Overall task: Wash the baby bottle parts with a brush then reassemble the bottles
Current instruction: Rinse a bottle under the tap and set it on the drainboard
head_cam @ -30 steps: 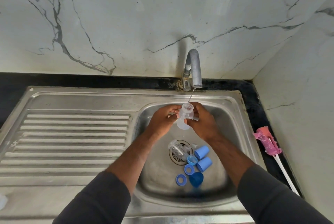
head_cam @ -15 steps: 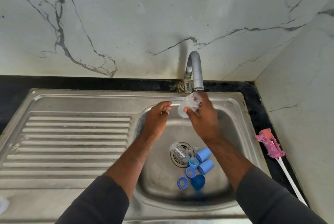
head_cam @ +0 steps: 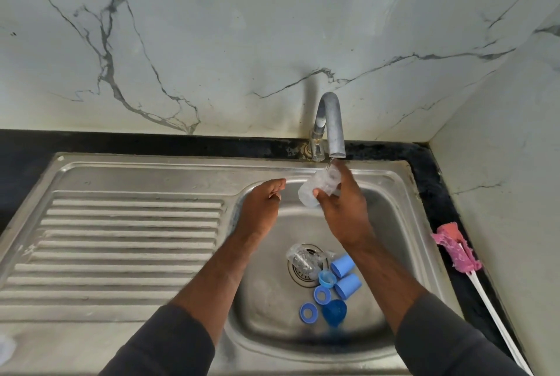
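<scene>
the clear bottle [head_cam: 315, 193] is held over the back of the sink [head_cam: 394, 224], tilted, mouth up and right, directly under the tap [head_cam: 331, 124] spout. a thin stream of water [head_cam: 328, 166] meets the mouth.

the right hand [head_cam: 342, 215] grips the bottle: thumb [head_cam: 317, 193] across the near side of the body, fingers curled round the far side. the left hand [head_cam: 263, 203] is just left of the bottle, not touching it, fingers relaxed and nearly straight, holding nothing. it sits above the left edge of the basin.

on the basin floor, below the hands:
- a second bottle [head_cam: 301, 257], clear, lying on its side over the drain [head_cam: 303, 277].
- two light blue caps [head_cam: 342, 265], side by side, on their sides, just right of the drain.
- a small blue collar [head_cam: 327, 278] touching the caps.
- two blue rings [head_cam: 322, 294], lying flat near each other.
- a dark blue part [head_cam: 334, 312] beside the nearer ring; type cannot be told.

the ribbed drainboard [head_cam: 130, 239] lies left of the basin. the brush [head_cam: 454, 251], pink head and white handle, lies on the black counter [head_cam: 436, 193] right of the sink, close to the side wall [head_cam: 500, 193], well apart from both hands.
</scene>
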The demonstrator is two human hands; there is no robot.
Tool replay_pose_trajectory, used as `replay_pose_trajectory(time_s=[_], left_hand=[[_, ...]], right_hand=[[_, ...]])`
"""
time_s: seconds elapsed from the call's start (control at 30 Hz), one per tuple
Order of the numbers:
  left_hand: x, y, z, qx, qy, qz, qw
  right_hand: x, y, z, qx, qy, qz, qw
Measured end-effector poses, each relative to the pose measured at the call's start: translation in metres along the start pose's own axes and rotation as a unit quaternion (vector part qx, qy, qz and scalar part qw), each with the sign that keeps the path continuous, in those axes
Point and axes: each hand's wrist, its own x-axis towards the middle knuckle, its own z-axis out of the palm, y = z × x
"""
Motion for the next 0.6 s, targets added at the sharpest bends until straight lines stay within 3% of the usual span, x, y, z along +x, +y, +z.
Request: replay_pose_trajectory(time_s=[0.07,0.1,0.2,0.33,0.43,0.53,0.6], left_hand=[[0.000,-0.001,0.000,0.008,-0.005,-0.007,1.000],[0.000,-0.001,0.000,0.010,-0.006,-0.010,1.000],[0.001,-0.002,0.001,0.017,-0.003,-0.007,1.000],[-0.003,-0.004,0.001,0.020,-0.011,-0.015,1.000],[-0.004,-0.007,0.001,0.015,-0.008,-0.013,1.000],[-0.006,-0.005,-0.001,0.014,-0.018,-0.020,1.000],[-0.008,-0.007,-0.001,0.004,-0.025,-0.026,0.999]], right_hand=[[-0.005,0.005,0.003,-0.078,-0.112,-0.005,0.991],[-0.006,0.009,0.004,-0.083,-0.123,-0.007,0.989],[-0.002,0.008,0.005,-0.015,-0.024,-0.007,1.000],[0.000,0.006,0.009,-0.055,-0.131,0.009,0.990],[0.003,0.003,0.009,0.013,-0.039,-0.005,0.999],[0.005,0.005,0.009,-0.019,-0.122,0.022,0.992],[0.005,0.010,0.010,-0.009,-0.100,0.024,0.995]])
